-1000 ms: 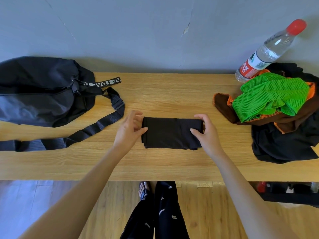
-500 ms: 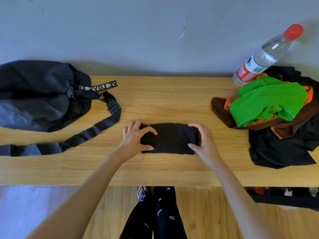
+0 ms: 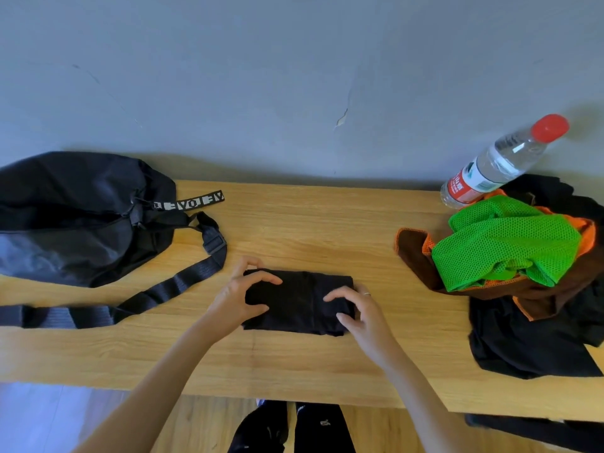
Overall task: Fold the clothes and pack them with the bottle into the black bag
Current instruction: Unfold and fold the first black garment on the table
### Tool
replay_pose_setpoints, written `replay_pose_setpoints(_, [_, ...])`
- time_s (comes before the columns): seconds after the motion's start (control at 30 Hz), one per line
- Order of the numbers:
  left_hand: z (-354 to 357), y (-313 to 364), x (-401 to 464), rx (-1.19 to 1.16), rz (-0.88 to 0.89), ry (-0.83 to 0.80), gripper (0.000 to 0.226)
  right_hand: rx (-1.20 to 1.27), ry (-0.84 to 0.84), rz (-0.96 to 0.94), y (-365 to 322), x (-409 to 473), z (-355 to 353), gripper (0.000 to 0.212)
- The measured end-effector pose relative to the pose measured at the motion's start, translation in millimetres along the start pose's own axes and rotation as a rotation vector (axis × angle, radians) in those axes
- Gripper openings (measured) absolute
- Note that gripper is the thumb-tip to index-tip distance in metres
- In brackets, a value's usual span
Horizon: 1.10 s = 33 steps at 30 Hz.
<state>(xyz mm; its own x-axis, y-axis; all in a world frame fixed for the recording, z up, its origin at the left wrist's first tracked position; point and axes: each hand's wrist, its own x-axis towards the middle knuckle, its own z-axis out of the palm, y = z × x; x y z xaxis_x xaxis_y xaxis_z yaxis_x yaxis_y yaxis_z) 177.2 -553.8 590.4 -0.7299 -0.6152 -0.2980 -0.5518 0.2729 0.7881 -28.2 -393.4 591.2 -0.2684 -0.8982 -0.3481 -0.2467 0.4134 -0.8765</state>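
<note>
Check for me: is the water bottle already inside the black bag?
No, the water bottle stands at the table's far right behind the clothes pile, while the black bag lies far left.

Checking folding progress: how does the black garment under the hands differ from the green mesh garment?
The black garment is folded into a flat rectangle at mid-table; the green mesh garment is crumpled atop a pile at right. Both hands, left hand and right hand, grip the black one; nothing touches the green.

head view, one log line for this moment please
step: folding | left hand and right hand: grip ends of folded black garment | black bag: left, unpacked | bottle and clothes pile: right, waiting
</note>
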Motion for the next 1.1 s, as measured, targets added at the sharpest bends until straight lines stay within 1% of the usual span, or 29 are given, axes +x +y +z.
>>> replay_pose_setpoints(0.2, [-23, 1, 3, -0.061, -0.066, -0.075, 0.058, 0.225, -0.023, 0.078, -16, 19, -1, 0.051])
replay_pose_setpoints(0.33, [-51, 2, 3, -0.083, -0.073, -0.058, 0.057, 0.225, -0.008, 0.067, -37, 30, 5, 0.055])
replay_pose_setpoints(0.53, [-116, -10, -5, -0.121, 0.008, -0.003, 0.058, 0.275, 0.014, 0.027, -89, 55, 37, 0.057])
replay_pose_setpoints(0.67, [-172, -33, -17, -0.075, 0.074, 0.005, 0.061, 0.246, 0.028, -0.015, -133, 69, 73, 0.057])
replay_pose_setpoints(0.8, [-240, -67, -35, -0.027, 0.111, 0.026, 0.063, 0.244, 0.034, -0.046, -179, 88, 130, 0.057])
replay_pose_setpoints(0.97, [-329, -107, -57, 0.099, 0.139, 0.089, 0.062, 0.204, 0.029, -0.104, -237, 120, 205, 0.057])
replay_pose_setpoints(1.1, [-392, -129, -57, 0.099, 0.138, 0.160, 0.059, 0.151, 0.046, -0.171, -275, 154, 248, 0.056])
